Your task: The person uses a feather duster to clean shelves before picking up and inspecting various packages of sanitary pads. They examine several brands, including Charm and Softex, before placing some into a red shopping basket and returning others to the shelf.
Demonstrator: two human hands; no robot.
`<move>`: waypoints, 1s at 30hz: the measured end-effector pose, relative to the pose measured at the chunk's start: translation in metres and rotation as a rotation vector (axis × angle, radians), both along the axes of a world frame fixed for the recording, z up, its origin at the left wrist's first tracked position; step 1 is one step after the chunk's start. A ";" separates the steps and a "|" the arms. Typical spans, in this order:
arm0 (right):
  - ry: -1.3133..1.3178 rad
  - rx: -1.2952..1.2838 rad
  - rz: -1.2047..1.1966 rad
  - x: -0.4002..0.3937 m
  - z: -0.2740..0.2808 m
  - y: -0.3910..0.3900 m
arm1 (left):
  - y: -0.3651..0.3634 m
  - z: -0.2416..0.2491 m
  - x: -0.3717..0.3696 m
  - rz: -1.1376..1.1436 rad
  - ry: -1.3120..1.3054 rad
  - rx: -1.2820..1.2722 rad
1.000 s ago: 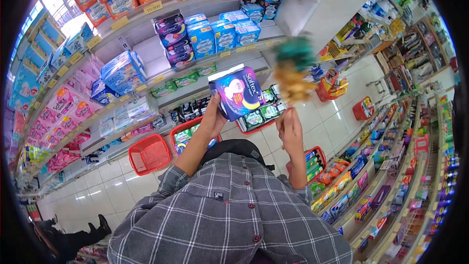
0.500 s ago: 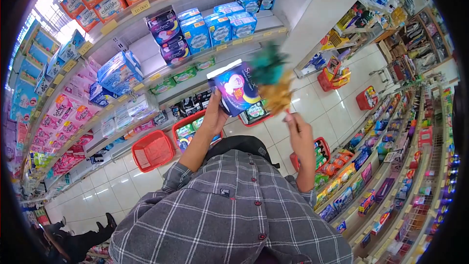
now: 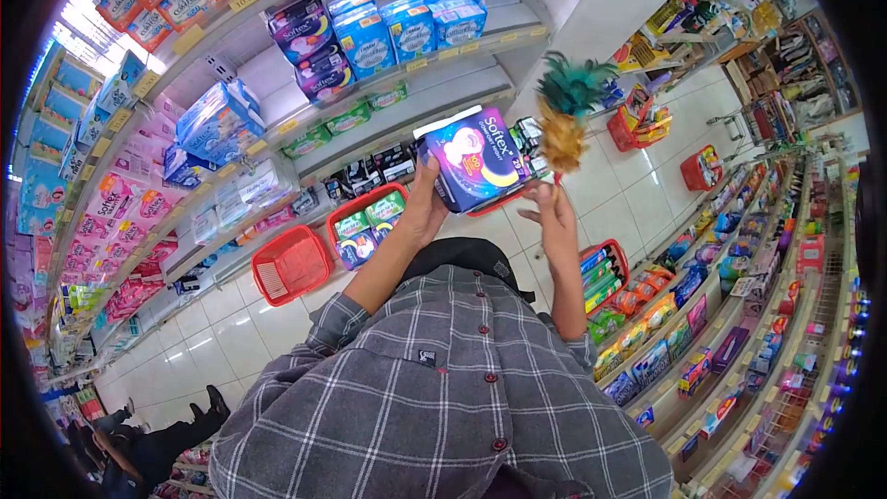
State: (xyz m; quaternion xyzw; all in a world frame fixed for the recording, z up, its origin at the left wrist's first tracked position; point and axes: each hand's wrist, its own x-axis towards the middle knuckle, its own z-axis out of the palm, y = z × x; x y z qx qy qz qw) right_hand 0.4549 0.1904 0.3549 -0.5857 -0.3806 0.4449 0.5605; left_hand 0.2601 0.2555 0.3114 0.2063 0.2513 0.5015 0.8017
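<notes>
My left hand point(image 3: 427, 204) grips a purple Softex sanitary pad pack point(image 3: 476, 159) by its left side, with the printed front turned up to me. To the right of it, my right hand point(image 3: 555, 215) pinches the thin red handle of a feather duster point(image 3: 562, 134). The duster stands upright, its feathers green at the top and golden brown below, just clear of the pack's right edge. Matching purple Softex packs point(image 3: 314, 48) stand on the shelf ahead, beside several blue packs point(image 3: 408, 28).
Red baskets stand on the tiled floor: one basket point(image 3: 292, 265) at left, another with green and purple packs point(image 3: 368, 225), and more at right point(image 3: 634, 120). Loaded shelves point(image 3: 739, 314) curve along my right. A person in dark clothes point(image 3: 166, 448) is at lower left.
The feather duster has moved right, off the pack's edge, and its feathers are no longer blurred. The pack has shifted slightly right and turned more squarely towards me.
</notes>
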 end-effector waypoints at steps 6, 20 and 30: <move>0.001 0.175 0.052 -0.011 -0.019 0.020 | -0.013 0.017 0.011 0.049 0.299 -0.125; -0.643 -0.076 0.407 -0.002 -0.012 -0.028 | 0.014 0.001 -0.021 -0.004 -0.219 -0.354; -0.501 -0.046 0.215 0.009 -0.005 -0.020 | 0.010 0.016 -0.019 0.008 -0.305 -0.444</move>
